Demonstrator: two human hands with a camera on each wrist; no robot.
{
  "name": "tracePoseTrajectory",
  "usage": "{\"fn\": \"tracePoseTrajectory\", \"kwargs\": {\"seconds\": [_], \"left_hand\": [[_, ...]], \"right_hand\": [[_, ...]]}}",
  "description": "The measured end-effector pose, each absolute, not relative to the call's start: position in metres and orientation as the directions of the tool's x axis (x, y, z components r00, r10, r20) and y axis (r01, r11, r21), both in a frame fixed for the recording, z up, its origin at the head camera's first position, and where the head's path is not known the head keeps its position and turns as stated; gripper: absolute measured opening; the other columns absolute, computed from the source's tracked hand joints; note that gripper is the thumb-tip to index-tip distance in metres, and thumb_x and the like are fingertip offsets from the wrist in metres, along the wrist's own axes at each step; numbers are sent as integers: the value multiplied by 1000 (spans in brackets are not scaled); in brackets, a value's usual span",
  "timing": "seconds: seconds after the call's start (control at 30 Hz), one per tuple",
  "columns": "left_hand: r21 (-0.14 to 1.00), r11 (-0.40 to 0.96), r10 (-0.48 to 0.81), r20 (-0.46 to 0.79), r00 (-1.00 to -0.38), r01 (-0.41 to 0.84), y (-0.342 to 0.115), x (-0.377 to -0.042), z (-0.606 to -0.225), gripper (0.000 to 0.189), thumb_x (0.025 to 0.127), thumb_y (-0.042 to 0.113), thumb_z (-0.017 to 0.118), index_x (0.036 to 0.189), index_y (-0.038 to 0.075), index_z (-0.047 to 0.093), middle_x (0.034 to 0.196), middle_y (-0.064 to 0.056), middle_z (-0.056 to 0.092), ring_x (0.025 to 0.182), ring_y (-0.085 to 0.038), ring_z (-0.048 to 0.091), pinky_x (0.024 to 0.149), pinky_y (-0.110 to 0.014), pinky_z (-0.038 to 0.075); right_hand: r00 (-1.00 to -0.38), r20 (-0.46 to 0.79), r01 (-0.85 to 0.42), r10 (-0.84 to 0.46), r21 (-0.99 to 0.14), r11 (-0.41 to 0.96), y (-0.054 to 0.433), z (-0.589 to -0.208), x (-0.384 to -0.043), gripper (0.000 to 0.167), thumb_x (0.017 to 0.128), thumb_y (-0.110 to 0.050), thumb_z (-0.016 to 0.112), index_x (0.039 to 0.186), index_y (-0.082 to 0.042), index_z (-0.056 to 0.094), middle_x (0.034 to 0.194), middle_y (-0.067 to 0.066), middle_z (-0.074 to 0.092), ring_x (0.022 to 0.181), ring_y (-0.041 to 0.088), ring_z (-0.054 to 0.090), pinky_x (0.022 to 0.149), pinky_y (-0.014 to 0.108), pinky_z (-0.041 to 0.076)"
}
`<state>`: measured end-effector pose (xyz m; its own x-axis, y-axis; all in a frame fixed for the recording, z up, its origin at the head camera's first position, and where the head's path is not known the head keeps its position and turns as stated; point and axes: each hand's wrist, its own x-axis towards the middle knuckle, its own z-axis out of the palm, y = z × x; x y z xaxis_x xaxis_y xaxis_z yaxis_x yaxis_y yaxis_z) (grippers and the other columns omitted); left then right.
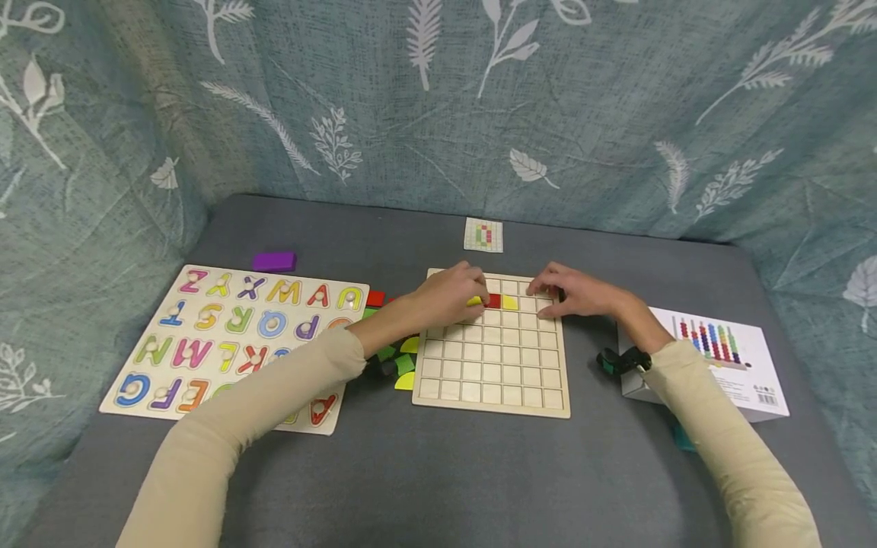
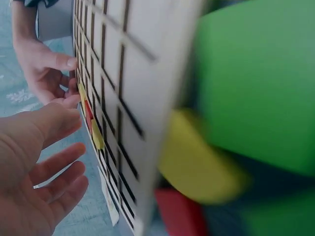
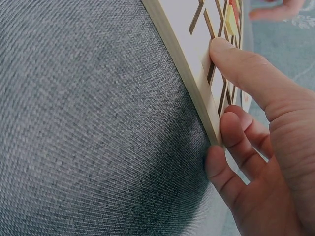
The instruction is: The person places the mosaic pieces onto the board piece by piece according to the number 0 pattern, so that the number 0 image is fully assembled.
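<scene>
Loose left hand (image 1: 445, 297) partly hides the flat yellow tile (image 1: 475, 301).
Relaxed right hand (image 1: 578, 294) touches square wooden grid board (image 1: 489, 355); grey cloth (image 1: 479, 479), leaf-patterned curtain (image 1: 370, 99).

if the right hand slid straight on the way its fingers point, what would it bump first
Probably the yellow piece just right of the red piece on the board, though depth is unclear and the right hand might pass above it.
</scene>
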<state>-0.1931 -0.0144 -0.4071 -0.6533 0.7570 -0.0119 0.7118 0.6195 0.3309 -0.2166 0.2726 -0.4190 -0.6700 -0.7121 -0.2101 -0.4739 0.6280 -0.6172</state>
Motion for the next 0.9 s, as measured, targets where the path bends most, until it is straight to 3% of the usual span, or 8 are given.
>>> {"fn": "tracePoseTrajectory", "kwargs": {"seconds": [0.23, 0.4, 0.63, 0.9], "left_hand": [[451, 662, 670, 2, -742, 599, -68, -168, -405, 30, 92, 20, 65, 121, 12, 67, 122, -8, 65, 117, -27, 53, 95, -42, 46], [499, 704, 598, -30, -801, 506, -106, -145, -402, 38, 90, 21, 68, 126, 11, 64, 122, -8, 65, 113, -26, 55, 93, -44, 46], [560, 706, 544, -38, -838, 433, -139, -119, -412, 44, 89, 20, 69, 130, 9, 59, 124, -8, 64, 115, -26, 58, 98, -47, 46], [575, 675, 544, 37, -838, 463, -144, -112, -416, 41, 88, 19, 70, 127, 10, 62, 115, -4, 66, 97, -17, 59, 85, -39, 49]], "right_hand": [[-665, -217, -479, -715, -611, 631, 273, -417, -218, 37, 88, -20, 71, 122, -9, 61, 109, 10, 50, 87, 16, 48, 80, 35, 44], [-653, -210, -494, -727, -610, 620, 273, -418, -219, 37, 88, -20, 71, 122, -9, 61, 109, 10, 50, 87, 15, 48, 79, 34, 44], [-653, -211, -488, -727, -617, 617, 272, -420, -220, 38, 88, -20, 71, 122, -9, 61, 109, 9, 50, 87, 16, 48, 79, 35, 44], [-654, -193, -496, -731, -620, 608, 275, -421, -219, 38, 88, -21, 71, 122, -8, 61, 107, 10, 50, 86, 15, 48, 78, 34, 43]]}}
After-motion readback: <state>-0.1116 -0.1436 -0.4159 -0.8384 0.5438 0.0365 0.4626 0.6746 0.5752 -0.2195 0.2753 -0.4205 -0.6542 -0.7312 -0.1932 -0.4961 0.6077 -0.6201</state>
